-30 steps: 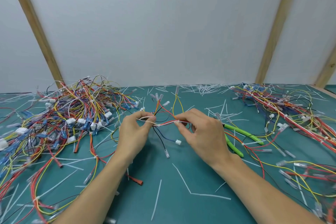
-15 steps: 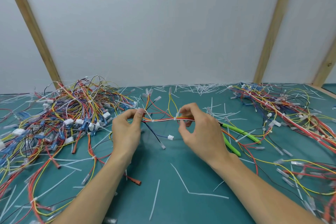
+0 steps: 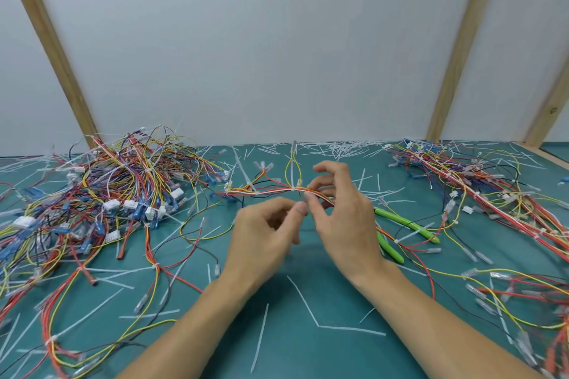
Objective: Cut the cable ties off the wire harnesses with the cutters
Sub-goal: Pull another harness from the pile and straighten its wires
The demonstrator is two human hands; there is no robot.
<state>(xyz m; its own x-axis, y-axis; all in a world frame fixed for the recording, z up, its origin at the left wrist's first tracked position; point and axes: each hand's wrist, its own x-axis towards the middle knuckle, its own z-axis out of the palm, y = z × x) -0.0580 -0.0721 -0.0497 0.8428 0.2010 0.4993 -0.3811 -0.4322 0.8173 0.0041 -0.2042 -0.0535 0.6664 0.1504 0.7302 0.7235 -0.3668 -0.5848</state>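
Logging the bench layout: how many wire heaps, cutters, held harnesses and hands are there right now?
Wire heaps: 2, left heap, right heap
Green-handled cutters: 1
Held harness: 1
Hands: 2, left hand, right hand
Total: 6

Wire piles flank both sides — bare mat nearest, cutters right

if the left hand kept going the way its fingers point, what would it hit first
Most likely the wire harness held by the right hand: the left hand points up and right at it. Depth is unclear, so it might meet the right thumb first.
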